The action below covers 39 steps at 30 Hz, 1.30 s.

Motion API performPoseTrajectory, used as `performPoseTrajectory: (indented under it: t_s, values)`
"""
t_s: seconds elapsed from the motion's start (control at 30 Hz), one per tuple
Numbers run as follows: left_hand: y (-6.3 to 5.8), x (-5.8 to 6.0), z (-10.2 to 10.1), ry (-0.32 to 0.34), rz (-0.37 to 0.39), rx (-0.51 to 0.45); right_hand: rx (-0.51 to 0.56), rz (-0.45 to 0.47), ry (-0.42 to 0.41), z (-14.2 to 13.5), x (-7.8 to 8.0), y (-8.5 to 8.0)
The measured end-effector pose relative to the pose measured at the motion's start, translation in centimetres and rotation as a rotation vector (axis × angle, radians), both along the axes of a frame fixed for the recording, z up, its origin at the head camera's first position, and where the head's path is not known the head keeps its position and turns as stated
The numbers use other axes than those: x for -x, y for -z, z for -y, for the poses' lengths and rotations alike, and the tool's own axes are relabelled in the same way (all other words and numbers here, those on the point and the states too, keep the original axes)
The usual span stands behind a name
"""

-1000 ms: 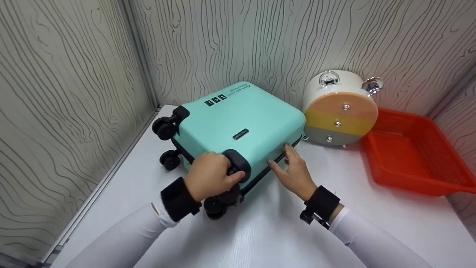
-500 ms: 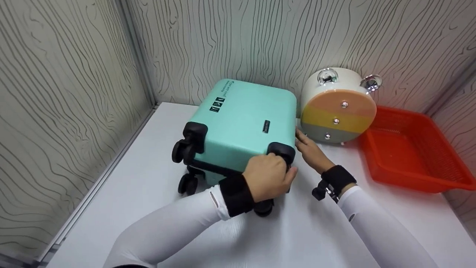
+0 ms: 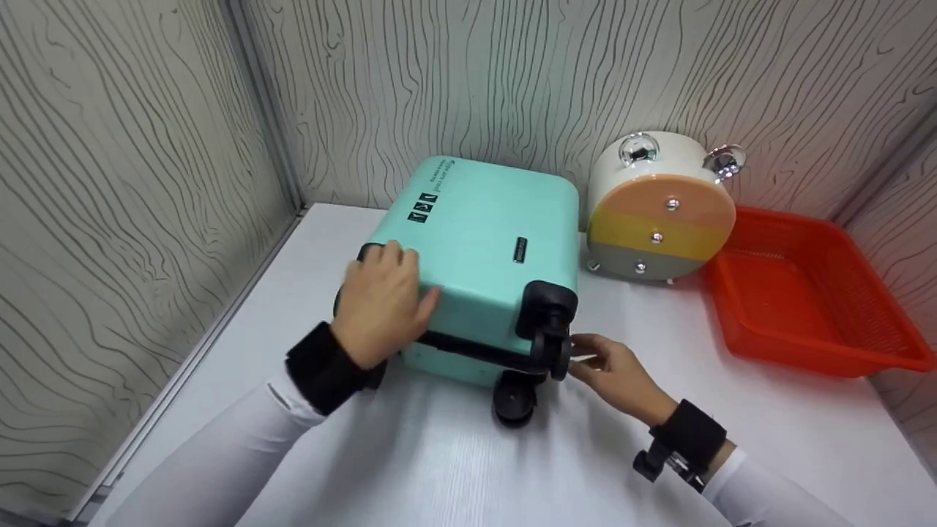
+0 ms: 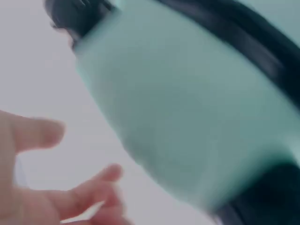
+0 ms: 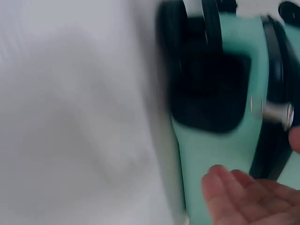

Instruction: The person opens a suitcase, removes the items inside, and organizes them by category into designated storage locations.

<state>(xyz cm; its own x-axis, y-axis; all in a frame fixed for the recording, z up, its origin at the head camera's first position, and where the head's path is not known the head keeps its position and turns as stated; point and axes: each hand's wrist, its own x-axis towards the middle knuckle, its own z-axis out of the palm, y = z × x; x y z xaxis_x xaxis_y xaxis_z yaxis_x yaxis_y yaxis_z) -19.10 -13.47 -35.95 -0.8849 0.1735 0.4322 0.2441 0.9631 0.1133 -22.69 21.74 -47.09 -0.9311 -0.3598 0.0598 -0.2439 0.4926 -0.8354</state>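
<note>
A mint-green suitcase (image 3: 483, 234) lies on its side on the white table, its black wheels (image 3: 514, 399) facing me. My left hand (image 3: 381, 300) is over its front left corner in the head view, hiding most of the wheels there. The left wrist view, blurred, has the left thumb and fingers (image 4: 93, 192) spread apart beside the green shell. At the front right corner is my right hand (image 3: 615, 369), loosely bent, thumb and fingers apart. In the right wrist view its fingertips (image 5: 218, 176) overlap the shell beside the black zipper seam, near a metal zipper pull (image 5: 276, 112).
To the suitcase's right stands a round drum-shaped box (image 3: 662, 212) with orange, yellow and grey bands and shiny knobs. Beyond it sits a red plastic basket (image 3: 827, 359). Wood-grain panels (image 3: 468, 73) enclose the table at the back and sides.
The suitcase has turned so its wheeled end faces me. My left hand has left the right corner wheel and moved to the left corner. My right hand has come nearer along the side.
</note>
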Motion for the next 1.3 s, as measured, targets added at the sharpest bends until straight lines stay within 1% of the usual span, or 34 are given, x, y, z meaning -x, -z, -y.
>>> performPoseTrajectory:
  t_s: [0.07, 0.13, 0.2, 0.27, 0.33, 0.4, 0.43, 0.53, 0.63, 0.7, 0.8, 0.87, 0.9, 0.97, 1.03, 1.2, 1.3]
  values:
    - [0.4, 0.3, 2.3, -0.070, 0.001, 0.002, -0.022, -0.026, -0.012, 0.5, -0.6, 0.4]
    - [1.0, 0.5, 4.3, -0.105, 0.032, -0.043, -0.035, -0.068, -0.007, 1.0, -0.8, 0.8]
    - [1.7, 0.6, 5.7, -0.108, 0.081, -0.104, -0.045, -0.109, 0.003, 1.4, -0.9, 1.1]
    - [2.3, 0.5, 6.7, -0.109, 0.161, -0.169, -0.057, -0.141, 0.016, 1.5, -0.9, 1.3]
    - [2.8, 0.5, 7.3, -0.112, 0.233, -0.217, -0.070, -0.162, 0.023, 1.4, -0.8, 1.5]
    - [3.2, 0.5, 7.6, -0.106, 0.276, -0.258, -0.085, -0.179, 0.012, 1.3, -0.6, 1.5]
    - [3.3, 0.6, 7.7, -0.101, 0.287, -0.276, -0.095, -0.189, 0.002, 1.2, -0.5, 1.5]
    - [3.7, 0.8, 7.7, -0.081, 0.278, -0.311, -0.138, -0.236, -0.034, 1.1, -0.2, 1.4]
    - [3.5, 1.0, 7.5, -0.087, 0.291, -0.328, -0.189, -0.300, -0.057, 0.9, 0.4, 1.1]
    - [3.2, 1.2, 7.1, -0.100, 0.314, -0.329, -0.210, -0.343, -0.033, 0.6, 1.1, 1.1]
    - [2.7, 1.5, 6.2, -0.132, 0.351, -0.311, -0.214, -0.399, 0.040, 0.3, 2.2, 1.3]
    - [2.4, 1.8, 5.7, -0.160, 0.359, -0.300, -0.209, -0.432, 0.091, 0.4, 2.6, 1.8]
    - [2.2, 2.0, 5.5, -0.173, 0.360, -0.297, -0.206, -0.445, 0.107, 0.5, 2.6, 2.0]
    - [1.9, 2.3, 5.2, -0.195, 0.356, -0.295, -0.210, -0.471, 0.120, 0.8, 2.1, 2.3]
    - [1.6, 2.5, 5.1, -0.203, 0.350, -0.286, -0.215, -0.485, 0.118, 1.2, 1.3, 2.6]
    - [1.1, 2.8, 4.9, -0.179, 0.340, -0.261, -0.242, -0.561, 0.082, 2.5, -0.9, 2.8]
    - [1.0, 2.9, 4.7, -0.176, 0.329, -0.261, -0.293, -0.594, 0.044, 3.9, -1.9, 2.7]
